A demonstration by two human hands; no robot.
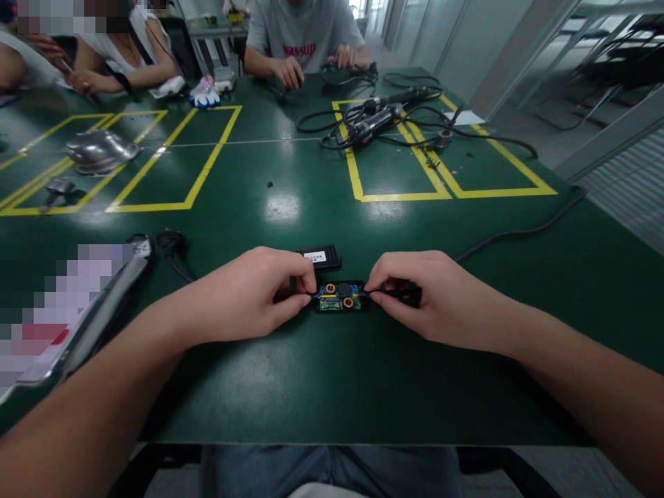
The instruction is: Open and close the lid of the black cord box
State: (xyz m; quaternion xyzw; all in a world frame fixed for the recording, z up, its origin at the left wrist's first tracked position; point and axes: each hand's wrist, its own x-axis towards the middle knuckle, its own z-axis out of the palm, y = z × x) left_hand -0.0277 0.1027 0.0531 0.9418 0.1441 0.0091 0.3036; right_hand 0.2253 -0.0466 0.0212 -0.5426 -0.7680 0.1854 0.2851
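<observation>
A small green circuit board [341, 297] with two copper coils lies in an open black case on the green table. At its left end my left hand [264, 294] pinches the black cable, thumb and forefinger together. My right hand [430, 297] is closed in a pinch on the black cable at the board's right end. Blue and yellow wires show on the board. Just behind it rests a black cover [324, 257] with a white label, partly behind my left fingers.
On the green table [290, 387], a plug [172, 242] and a blurred-out tray-like object [77, 325] lie left. Power tools with cables [376, 124] lie at the back right, a metal bowl-like part [101, 151] back left. People sit across the table.
</observation>
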